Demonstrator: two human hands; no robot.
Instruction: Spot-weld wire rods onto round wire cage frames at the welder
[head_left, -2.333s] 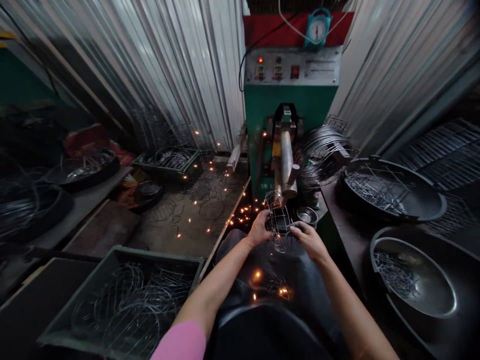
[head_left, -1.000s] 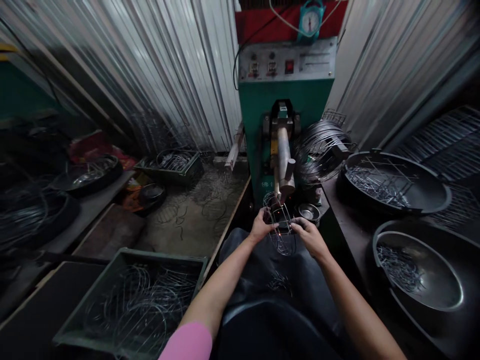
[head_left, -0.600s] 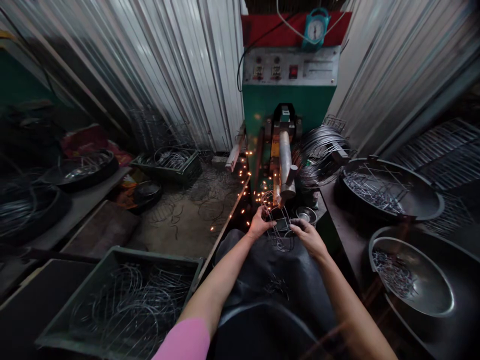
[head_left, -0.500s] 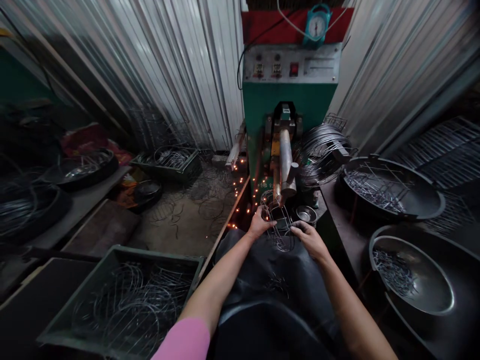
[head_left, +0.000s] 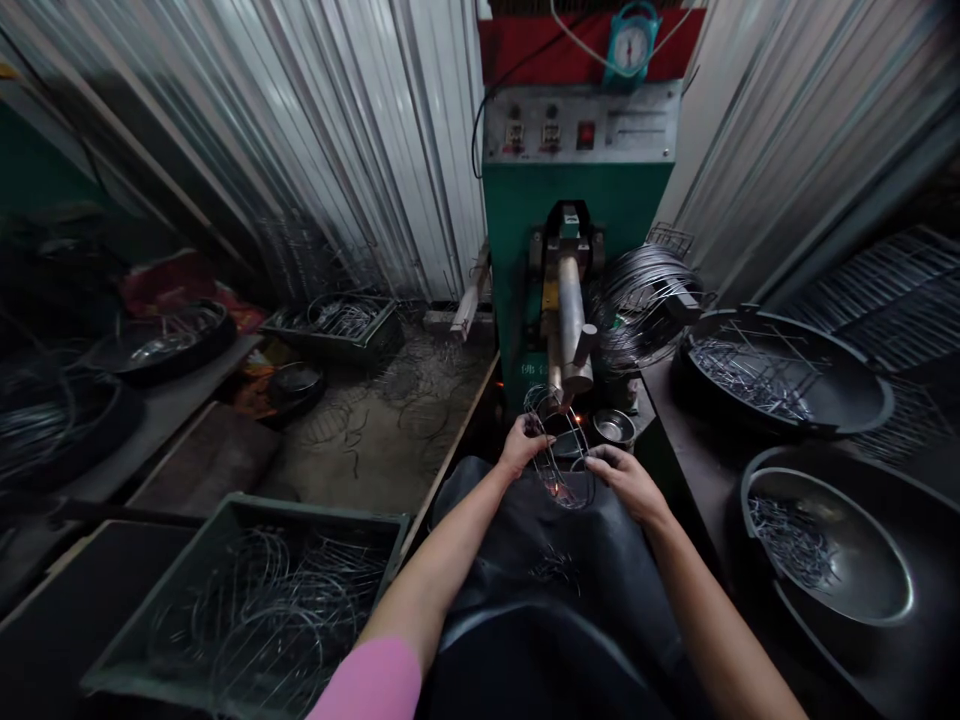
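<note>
Between my hands is a wire frame (head_left: pixel 564 490) of bent metal rods, its far end under the electrode tip of a green spot welder (head_left: pixel 517 240). My left hand (head_left: pixel 521 447) pinches the frame's left side, fingers closed on the wire. My right hand (head_left: pixel 621 476) grips the right side with thumb and fingertips. A few orange sparks glow by the frame. The welder's thick metal arm (head_left: pixel 571 310) comes down just beyond my hands. A small metal bowl (head_left: pixel 615 427) stands right of the frame. Short wire pieces (head_left: pixel 555 566) lie on the dark apron (head_left: pixel 517 620) over my lap.
A coil of wire (head_left: pixel 645 300) sits right of the welder. Farther right are a black pan (head_left: pixel 855 390) and a metal bowl (head_left: pixel 877 560), both with short wire pieces. At left, a green crate (head_left: pixel 150 640) holds wire rings. Bent wires litter the floor (head_left: pixel 375 460).
The shower of sparks left of the welder has died away, leaving a few near the frame. The frame has tilted slightly while both hands keep their hold.
</note>
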